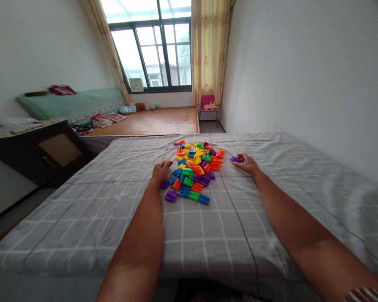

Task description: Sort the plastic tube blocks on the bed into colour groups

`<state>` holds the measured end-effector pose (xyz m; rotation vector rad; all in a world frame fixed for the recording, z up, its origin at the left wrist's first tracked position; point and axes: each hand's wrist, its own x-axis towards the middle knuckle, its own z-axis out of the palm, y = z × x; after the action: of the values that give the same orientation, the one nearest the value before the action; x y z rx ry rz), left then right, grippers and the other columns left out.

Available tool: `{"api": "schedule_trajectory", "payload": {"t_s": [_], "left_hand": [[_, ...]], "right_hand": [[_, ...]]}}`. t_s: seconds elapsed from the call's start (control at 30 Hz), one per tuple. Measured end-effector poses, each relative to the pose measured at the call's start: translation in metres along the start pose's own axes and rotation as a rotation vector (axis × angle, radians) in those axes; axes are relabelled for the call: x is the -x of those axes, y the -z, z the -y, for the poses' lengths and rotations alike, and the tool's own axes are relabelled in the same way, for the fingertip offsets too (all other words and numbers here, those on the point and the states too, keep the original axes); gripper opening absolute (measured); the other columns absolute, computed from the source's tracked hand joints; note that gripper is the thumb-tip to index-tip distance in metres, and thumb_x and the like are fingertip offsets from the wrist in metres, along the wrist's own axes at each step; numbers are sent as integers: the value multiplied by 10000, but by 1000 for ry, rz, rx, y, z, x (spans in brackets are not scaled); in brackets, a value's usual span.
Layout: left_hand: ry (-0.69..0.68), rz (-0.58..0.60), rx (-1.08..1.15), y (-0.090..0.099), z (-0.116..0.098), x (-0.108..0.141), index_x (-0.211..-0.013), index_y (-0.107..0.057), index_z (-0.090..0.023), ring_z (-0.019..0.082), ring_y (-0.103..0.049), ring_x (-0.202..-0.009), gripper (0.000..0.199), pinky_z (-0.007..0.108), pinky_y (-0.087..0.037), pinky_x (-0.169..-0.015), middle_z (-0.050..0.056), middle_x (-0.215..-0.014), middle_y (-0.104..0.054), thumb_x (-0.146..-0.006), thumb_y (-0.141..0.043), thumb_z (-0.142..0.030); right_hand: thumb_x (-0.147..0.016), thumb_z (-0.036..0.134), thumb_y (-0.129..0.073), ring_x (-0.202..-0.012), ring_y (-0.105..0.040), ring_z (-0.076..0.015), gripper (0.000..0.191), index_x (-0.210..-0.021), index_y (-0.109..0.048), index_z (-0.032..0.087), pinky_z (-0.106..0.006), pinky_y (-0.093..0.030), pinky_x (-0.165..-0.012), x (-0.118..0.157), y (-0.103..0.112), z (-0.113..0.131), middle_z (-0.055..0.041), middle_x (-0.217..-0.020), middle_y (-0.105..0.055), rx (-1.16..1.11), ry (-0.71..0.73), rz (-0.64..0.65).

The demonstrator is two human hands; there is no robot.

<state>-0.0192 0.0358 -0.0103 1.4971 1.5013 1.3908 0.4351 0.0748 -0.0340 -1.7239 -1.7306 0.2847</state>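
Note:
A heap of colourful plastic toy building pieces [193,167] in orange, yellow, green, blue and purple lies on a grey checked cloth [208,235]. At the heap's left edge is my left hand [161,171], its fingers curled together; what they hold, if anything, is hidden. Two loose purple pieces [171,196] lie near that wrist. To the right of the heap, my right hand [247,163] has its thumb and fingers around a purple building piece [236,159] low over the cloth. Closest to me, blue and green pieces [194,196] lie end to end in a row.
Beyond the cloth-covered surface stands a low bed with a brown mat [164,118]. A dark cabinet [55,153] is at the left. A pink chair [208,105] with a plush toy sits by the curtain, and a white wall [302,75] runs along the right.

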Motion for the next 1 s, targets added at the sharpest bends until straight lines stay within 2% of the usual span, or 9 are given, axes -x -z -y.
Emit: {"api": "schedule_trajectory", "payload": {"t_s": [0.17, 0.27, 0.4, 0.5, 0.57, 0.7, 0.77, 0.87, 1.0], "left_hand": [[27, -8, -102, 1, -10, 0, -815, -743, -157, 232, -664, -889, 394, 309, -494, -798, 63, -843, -747, -710, -591, -505], [168, 40, -120, 5, -22, -7, -724, -722, -164, 232, -662, -817, 305, 309, -494, -717, 68, -744, -728, -647, -651, -451], [319, 109, -31, 11, -28, -14, -715, -700, -158, 220, -671, -799, 304, 298, -493, -679, 96, -795, -737, -652, -644, -450], [208, -8, -23, 12, -16, -12, -802, -705, -153, 220, -676, -835, 385, 283, -488, -668, 109, -898, -744, -705, -580, -504], [105, -59, -60, 12, -5, -9, -847, -711, -156, 221, -678, -835, 441, 279, -484, -663, 105, -914, -744, -736, -534, -544], [26, 4, -154, 13, 10, -9, -867, -733, -170, 216, -677, -778, 483, 288, -481, -679, 86, -858, -748, -751, -513, -584], [27, 8, -175, 15, 13, -10, -876, -740, -177, 213, -673, -768, 479, 289, -480, -680, 82, -849, -749, -758, -510, -581], [23, 21, -220, 16, 14, -12, -871, -747, -191, 213, -668, -764, 443, 288, -478, -677, 73, -820, -746, -773, -511, -553], [17, 14, -235, 15, 15, -13, -879, -748, -193, 211, -667, -755, 421, 290, -480, -678, 65, -815, -745, -787, -505, -524]], "right_hand": [[-719, 398, -685, -898, -654, -197, 411, -1077, -654, 199, -317, -488, -823, 6, -1, 4, -69, -1014, -706, 10, 35, -6], [-716, 407, -692, -888, -655, -201, 447, -1103, -650, 186, -310, -489, -797, 6, 1, 11, -84, -1026, -705, 21, -35, -23], [-645, 339, -762, -851, -660, -207, 456, -1047, -672, 143, -286, -485, -744, -16, 10, 19, -84, -988, -716, 5, -143, 129], [-619, 337, -790, -824, -664, -211, 458, -1010, -683, 123, -281, -481, -724, -43, 14, 23, -83, -930, -721, 0, -207, 176], [-639, 360, -780, -852, -662, -216, 484, -1050, -665, 130, -291, -480, -751, -60, 10, 25, -94, -963, -716, 40, -203, 104], [-682, 412, -746, -942, -644, -239, 487, -1087, -631, 167, -327, -474, -823, -82, -12, 25, -116, -1030, -694, 144, -181, -98], [-693, 437, -734, -989, -625, -257, 475, -1075, -630, 173, -350, -471, -844, -87, -24, 23, -135, -1061, -678, 164, -162, -170], [-673, 458, -742, -1015, -612, -282, 501, -1073, -635, 177, -384, -474, -854, -87, -35, 17, -152, -1105, -662, 142, -199, -172], [-725, 367, -690, -849, -644, -207, 462, -1137, -615, 171, -355, -495, -843, -82, -37, 7, -123, -1155, -652, -28, -167, -204]]}}
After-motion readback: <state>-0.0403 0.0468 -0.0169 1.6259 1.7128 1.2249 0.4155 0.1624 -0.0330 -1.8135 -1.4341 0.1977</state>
